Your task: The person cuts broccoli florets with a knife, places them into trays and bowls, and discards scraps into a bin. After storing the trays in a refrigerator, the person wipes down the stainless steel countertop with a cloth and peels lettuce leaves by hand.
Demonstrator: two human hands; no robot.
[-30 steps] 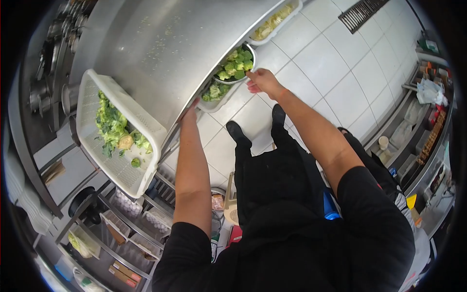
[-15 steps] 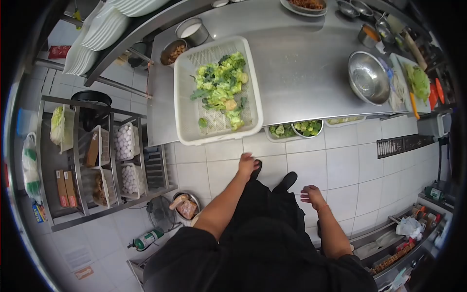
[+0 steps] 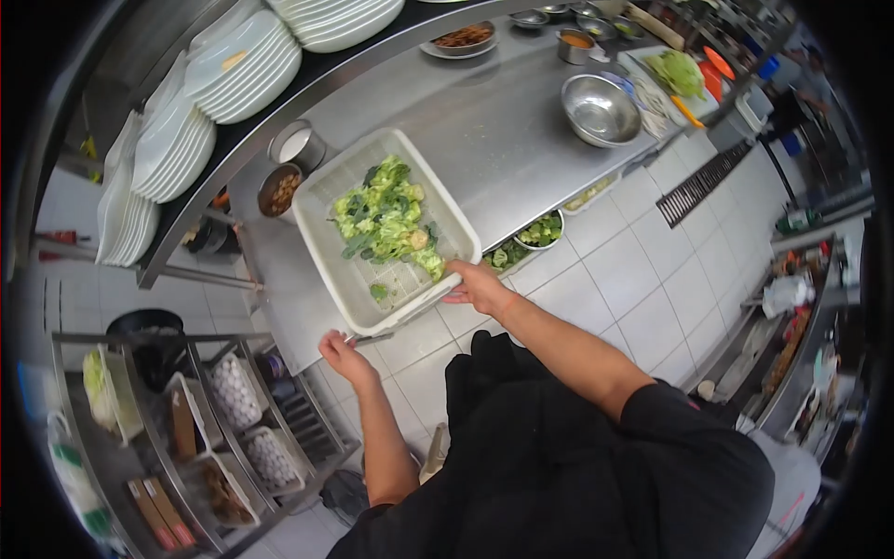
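Observation:
A white plastic basket (image 3: 321,270) sits tilted in view on the steel counter, its near edge jutting past the counter's front. Inside lies a heap of light and dark green vegetable pieces (image 3: 386,214), with leaves and pale cut stalk ends. My right hand (image 3: 477,287) grips the basket at its near right corner, thumb on the rim and fingers below. By the near left corner is my left hand (image 3: 346,358), fingers apart and slightly bent; it looks just short of the rim.
The steel counter (image 3: 494,140) also bears a metal bowl (image 3: 601,110), a pot of white liquid (image 3: 296,144) and a brown-filled pot (image 3: 279,189). Stacked white plates (image 3: 244,70) stand on the shelf above. A rack (image 3: 186,447) with egg trays is at left. Broccoli bowl (image 3: 543,229) sits below the counter.
Both hands have risen from my sides toward the basket. My right hand has taken hold of its near right corner. The view has turned and moved closer to the basket.

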